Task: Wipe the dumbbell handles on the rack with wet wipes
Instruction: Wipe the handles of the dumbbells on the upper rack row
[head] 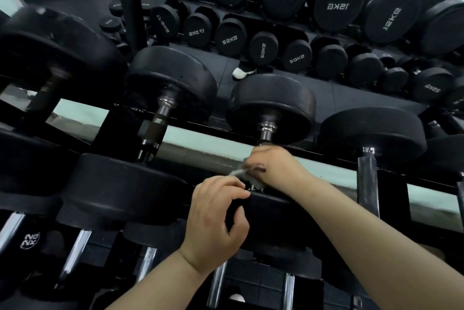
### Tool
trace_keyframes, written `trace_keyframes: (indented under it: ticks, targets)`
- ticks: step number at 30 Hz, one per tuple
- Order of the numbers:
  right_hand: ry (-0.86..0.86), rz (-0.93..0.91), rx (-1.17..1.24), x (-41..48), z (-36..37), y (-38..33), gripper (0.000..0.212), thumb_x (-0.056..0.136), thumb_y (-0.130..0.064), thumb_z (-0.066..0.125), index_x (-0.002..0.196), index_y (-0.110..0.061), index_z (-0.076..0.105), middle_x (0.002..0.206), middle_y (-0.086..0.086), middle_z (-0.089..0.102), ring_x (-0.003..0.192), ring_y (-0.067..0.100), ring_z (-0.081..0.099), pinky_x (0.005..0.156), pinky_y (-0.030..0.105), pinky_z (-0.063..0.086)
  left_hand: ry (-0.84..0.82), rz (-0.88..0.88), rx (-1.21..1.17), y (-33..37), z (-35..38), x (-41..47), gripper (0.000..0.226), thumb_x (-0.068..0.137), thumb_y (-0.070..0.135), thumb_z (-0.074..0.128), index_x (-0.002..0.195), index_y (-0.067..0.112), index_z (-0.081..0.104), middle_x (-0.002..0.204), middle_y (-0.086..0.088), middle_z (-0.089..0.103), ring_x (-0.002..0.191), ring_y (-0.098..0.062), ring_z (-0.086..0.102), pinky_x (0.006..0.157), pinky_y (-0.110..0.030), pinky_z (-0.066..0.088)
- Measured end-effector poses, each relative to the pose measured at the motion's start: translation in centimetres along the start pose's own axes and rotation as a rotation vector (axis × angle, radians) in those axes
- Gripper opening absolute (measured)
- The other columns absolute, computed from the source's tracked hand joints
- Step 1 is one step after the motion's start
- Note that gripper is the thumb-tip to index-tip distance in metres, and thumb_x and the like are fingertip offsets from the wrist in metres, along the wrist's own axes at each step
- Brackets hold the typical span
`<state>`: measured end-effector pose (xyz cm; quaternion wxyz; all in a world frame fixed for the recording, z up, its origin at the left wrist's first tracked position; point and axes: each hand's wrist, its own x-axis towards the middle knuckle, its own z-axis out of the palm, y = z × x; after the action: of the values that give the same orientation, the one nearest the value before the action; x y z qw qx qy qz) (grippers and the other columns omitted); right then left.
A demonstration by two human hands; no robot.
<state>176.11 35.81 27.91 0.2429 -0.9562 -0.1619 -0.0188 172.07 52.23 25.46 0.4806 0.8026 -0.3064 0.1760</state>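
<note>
Gym setting: dark floor and a mirror [288, 3] filling the upper frame, reflecting rows of black dumbbells. Black rack [120, 131] runs across the middle of the frame, more dumbbells below it at lower left.

Progress, as a judgement: mid-task, one handle in hand now, several apparently left. Cannot tell which handles are already wiped; none looks visibly wet.

Right hand [273, 166], center frame, is wrapped around the handle of the center dumbbell [271, 106], fingers curled tight, pressing a wet wipe [238, 172] against the bar. Wipe is a small pale crumpled piece, mostly hidden, one edge sticking out to the left. Left hand [216, 219], just below and left, has thumb and fingertips pinched narrow near the wipe's lower edge; whether it actually grips the wipe, cannot tell.

Handle itself is mostly covered; only a shiny chrome collar [266, 127] shows above the right hand. Neighbouring handle [158, 128] to the left is chrome with a dark knurled middle, untouched now.
</note>
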Motion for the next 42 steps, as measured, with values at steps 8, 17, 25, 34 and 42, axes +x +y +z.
trace_keyframes:
  ticks: [8, 17, 25, 34, 42]
  targets:
    - [0.231, 0.312, 0.033, 1.9, -0.5, 1.7, 0.019, 0.077, -0.003, 0.055, 0.086, -0.002, 0.072, 0.092, 0.016, 0.065, 0.083, 0.029, 0.062, 0.068, 0.014, 0.035, -0.001, 0.008, -0.01, 0.0, 0.0, 0.1, 0.021, 0.071, 0.016, 0.046, 0.091, 0.022, 0.049, 0.097, 0.012, 0.051, 0.095, -0.004, 0.049, 0.089, -0.015, 0.034]
    - [0.093, 0.174, 0.056, 0.4, -0.5, 0.9, 0.015, 0.071, -0.007, 0.059, 0.077, -0.001, 0.072, 0.08, 0.018, 0.067, 0.075, 0.025, 0.061, 0.068, 0.021, 0.038, -0.005, 0.006, -0.017, 0.0, 0.0, 0.0, 0.021, 0.07, 0.017, 0.047, 0.091, 0.023, 0.05, 0.097, 0.012, 0.051, 0.095, -0.005, 0.05, 0.09, -0.015, 0.034]
    - [-0.047, 0.175, 0.131, -1.3, -0.7, -0.1, 0.011, 0.071, -0.006, 0.061, 0.071, -0.003, 0.071, 0.063, 0.001, 0.062, 0.057, 0.008, 0.055, 0.063, 0.016, 0.038, -0.014, 0.004, -0.016, 0.0, -0.1, 0.0, 0.02, 0.071, 0.017, 0.047, 0.091, 0.022, 0.05, 0.097, 0.012, 0.051, 0.095, -0.006, 0.049, 0.091, -0.015, 0.032]
    - [0.458, 1.082, 1.132, -2.1, -3.8, 2.2, 0.017, 0.085, -0.001, 0.054, 0.074, -0.015, 0.053, 0.078, 0.005, 0.058, 0.065, 0.014, 0.055, 0.055, 0.027, 0.045, -0.015, -0.005, -0.012, 0.1, -0.1, 0.1, 0.021, 0.071, 0.017, 0.046, 0.09, 0.023, 0.05, 0.096, 0.013, 0.051, 0.093, -0.004, 0.049, 0.088, -0.015, 0.034]
    - [0.229, 0.952, 1.203, -2.2, -0.8, 0.5, 0.019, 0.08, 0.006, 0.056, 0.098, 0.0, 0.058, 0.072, 0.008, 0.06, 0.055, 0.013, 0.059, 0.052, 0.02, 0.05, -0.019, 0.005, -0.008, 0.1, -0.1, 0.1, 0.02, 0.071, 0.017, 0.046, 0.09, 0.022, 0.05, 0.097, 0.011, 0.051, 0.094, -0.003, 0.048, 0.09, -0.013, 0.032]
